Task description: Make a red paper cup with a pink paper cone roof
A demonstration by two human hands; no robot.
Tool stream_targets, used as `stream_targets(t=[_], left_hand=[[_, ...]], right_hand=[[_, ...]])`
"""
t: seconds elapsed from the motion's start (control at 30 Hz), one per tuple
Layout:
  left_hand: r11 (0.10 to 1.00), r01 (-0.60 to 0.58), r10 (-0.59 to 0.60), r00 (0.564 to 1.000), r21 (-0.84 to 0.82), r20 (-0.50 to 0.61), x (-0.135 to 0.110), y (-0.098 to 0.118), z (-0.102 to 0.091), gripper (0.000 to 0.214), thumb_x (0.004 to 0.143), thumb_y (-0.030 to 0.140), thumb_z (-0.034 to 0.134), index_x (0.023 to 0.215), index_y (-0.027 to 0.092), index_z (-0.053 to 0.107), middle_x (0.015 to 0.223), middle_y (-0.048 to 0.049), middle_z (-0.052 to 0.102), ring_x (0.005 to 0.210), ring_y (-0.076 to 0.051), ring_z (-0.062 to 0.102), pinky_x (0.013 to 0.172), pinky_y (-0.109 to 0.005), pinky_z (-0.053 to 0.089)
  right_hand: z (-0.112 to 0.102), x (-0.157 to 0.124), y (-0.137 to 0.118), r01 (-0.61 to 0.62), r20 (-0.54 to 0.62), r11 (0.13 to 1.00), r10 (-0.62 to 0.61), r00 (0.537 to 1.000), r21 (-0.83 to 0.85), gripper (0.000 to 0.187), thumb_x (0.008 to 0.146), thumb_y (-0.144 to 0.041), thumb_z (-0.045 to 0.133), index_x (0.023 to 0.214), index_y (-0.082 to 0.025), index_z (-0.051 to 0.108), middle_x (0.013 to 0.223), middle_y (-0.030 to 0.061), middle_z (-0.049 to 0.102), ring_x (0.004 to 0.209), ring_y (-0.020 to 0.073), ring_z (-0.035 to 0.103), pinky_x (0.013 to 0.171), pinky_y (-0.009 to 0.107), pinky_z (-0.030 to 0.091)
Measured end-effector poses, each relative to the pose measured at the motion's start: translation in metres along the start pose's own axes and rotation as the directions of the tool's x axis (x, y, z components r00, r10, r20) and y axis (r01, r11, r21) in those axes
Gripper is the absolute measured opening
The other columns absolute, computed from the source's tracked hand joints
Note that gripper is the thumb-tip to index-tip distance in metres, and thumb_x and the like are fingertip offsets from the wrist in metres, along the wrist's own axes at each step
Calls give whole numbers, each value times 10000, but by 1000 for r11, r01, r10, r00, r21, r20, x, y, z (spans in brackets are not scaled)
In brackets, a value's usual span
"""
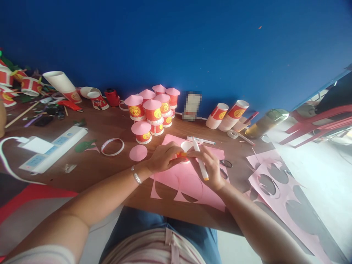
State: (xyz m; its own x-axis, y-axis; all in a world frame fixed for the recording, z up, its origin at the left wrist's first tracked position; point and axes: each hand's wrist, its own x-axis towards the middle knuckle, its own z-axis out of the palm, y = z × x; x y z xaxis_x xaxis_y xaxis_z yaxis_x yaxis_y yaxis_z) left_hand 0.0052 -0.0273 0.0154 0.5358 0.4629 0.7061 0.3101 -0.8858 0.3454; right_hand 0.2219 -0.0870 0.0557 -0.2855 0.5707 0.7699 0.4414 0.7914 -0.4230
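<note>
My left hand (164, 157) is closed around a small paper cup (186, 147) that sits upside down on a pink paper sheet (189, 183). My right hand (210, 165) grips a white marker (200, 163) with an orange end, its tip against the cup's edge. The pink sheet has round holes cut out of it. A loose pink paper disc (138, 153) lies to the left of my left hand.
A cluster of red cups with pink cone lids (152, 108) stands behind the sheet. A tape ring (112, 146), a white power strip (53, 148), stacked cups (228, 114), scissors (226, 164) and more cut pink sheets (286, 190) lie around. A blue wall (176, 44) backs the table.
</note>
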Motion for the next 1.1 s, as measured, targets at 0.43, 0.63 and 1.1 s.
stream_targets(t=[0.43, 0.63, 1.1], left_hand=[[846, 404, -357, 914, -348, 192, 10, -8, 20, 758, 768, 414, 899, 1424, 220, 574, 1428, -159, 646, 1341, -369, 603, 1149, -551, 483], [747, 483, -397, 875, -456, 277, 17, -2, 12, 532, 801, 364, 851, 1275, 224, 655, 1239, -94, 728, 1144, -299, 682, 1036, -485, 558], [406, 582, -512, 784, -705, 352, 14, -10, 1, 579, 868, 483, 791, 1339, 180, 644, 1242, -124, 687, 1195, -305, 621, 1022, -458, 528]], right_hand=[[-11, -16, 93, -272, 70, 919, 303, 950, -287, 161, 1005, -231, 548, 1008, -233, 709, 938, 67, 720, 792, 207, 672, 716, 315, 553], [-7, -27, 103, -231, 227, 904, 324, 918, -359, 238, 958, -152, 534, 1078, -232, 724, 1022, 86, 729, 853, 214, 693, 737, 301, 545], [-6, -30, 108, -177, 145, 830, 294, 945, -529, 294, 910, -105, 547, 1101, -218, 740, 987, 96, 694, 906, 251, 620, 787, 360, 534]])
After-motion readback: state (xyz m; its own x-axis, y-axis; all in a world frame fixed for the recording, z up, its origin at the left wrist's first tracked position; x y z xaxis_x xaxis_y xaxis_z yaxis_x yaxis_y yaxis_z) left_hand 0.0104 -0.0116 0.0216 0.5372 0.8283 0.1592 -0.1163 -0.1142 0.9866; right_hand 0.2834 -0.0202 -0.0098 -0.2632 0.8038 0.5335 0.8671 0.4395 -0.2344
